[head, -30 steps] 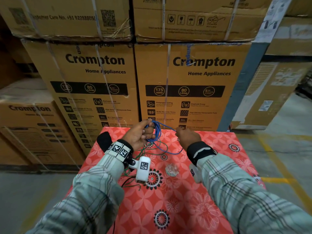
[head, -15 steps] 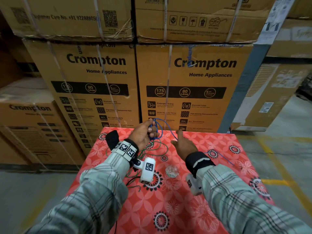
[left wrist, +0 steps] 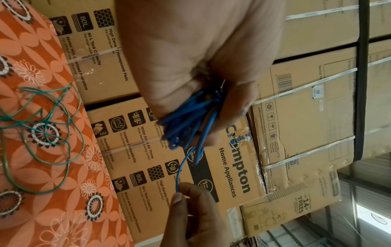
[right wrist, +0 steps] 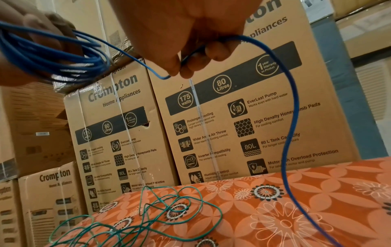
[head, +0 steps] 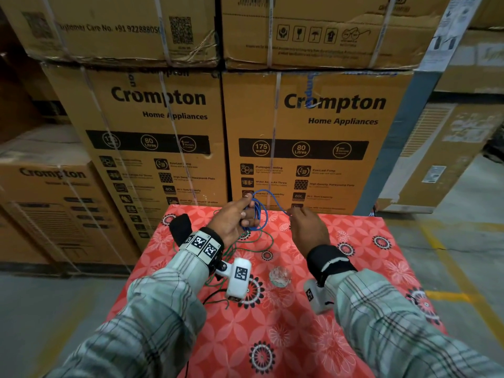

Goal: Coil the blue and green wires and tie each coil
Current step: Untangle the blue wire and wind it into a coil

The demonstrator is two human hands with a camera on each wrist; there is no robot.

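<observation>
Risks from my seat, biggest item down. The table (head: pixel 354 336) sits under both hands and there's no snag hazard on the cloth itself.

The green wire (head: pixel 259 245) lies in a loose tangle on the cloth at about 6 o'clock from the left hand. If the free blue tail drags through that tangle, I expect the two wires to knot together.

The blue wire (head: pixel 256 216) is bunched into loops above the far half of the table. The left hand (head: pixel 231 222) has its fingers curled round the loops, clamping them at one side. I count several turns, roughly five or six, but the strands overlap so I can't be exact. This wire looks springy. If that clamp slackens, the turns probably fan out and the coil is lost.

The right hand (head: pixel 308 230) is at 3 o'clock from the coil, pinching the single strand between thumb and fingertip. In the right wrist view the tail runs through the palm, then hangs down toward the cloth at 5 o'clock. Pulling too hard here could yank loops out of the left hand, and too much slack would give uneven turns.

Counts:
- 1 table
- 2 hands
- 2 wires
- 1 small clear item (head: pixel 279 276) near 6 o'clock, maybe tape, can't confirm
- no tied coil yet
</observation>
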